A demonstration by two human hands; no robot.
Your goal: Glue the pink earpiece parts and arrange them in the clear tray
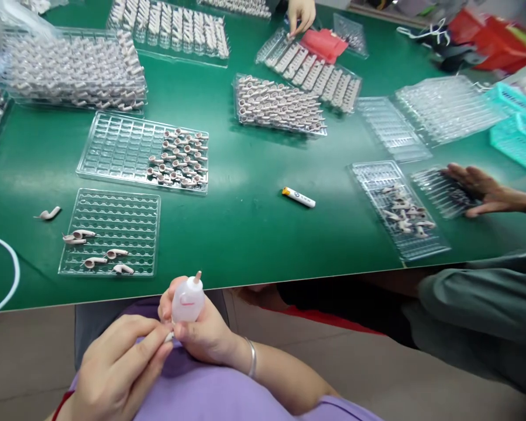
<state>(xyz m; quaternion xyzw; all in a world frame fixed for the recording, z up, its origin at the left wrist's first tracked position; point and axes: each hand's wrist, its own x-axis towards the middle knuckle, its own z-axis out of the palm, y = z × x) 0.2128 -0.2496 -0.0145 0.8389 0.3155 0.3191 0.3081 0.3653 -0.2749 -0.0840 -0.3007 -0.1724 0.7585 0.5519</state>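
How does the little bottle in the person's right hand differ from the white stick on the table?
The bottle is held in the right hand, while the white stick lies flat on the green table. The bottle is plump and translucent; the stick is slim and looks opaque. The bottle has a pinkish-brown tip pointing up, whereas the stick has an orange end. Both carry markings: reddish on the bottle, dark on the stick.
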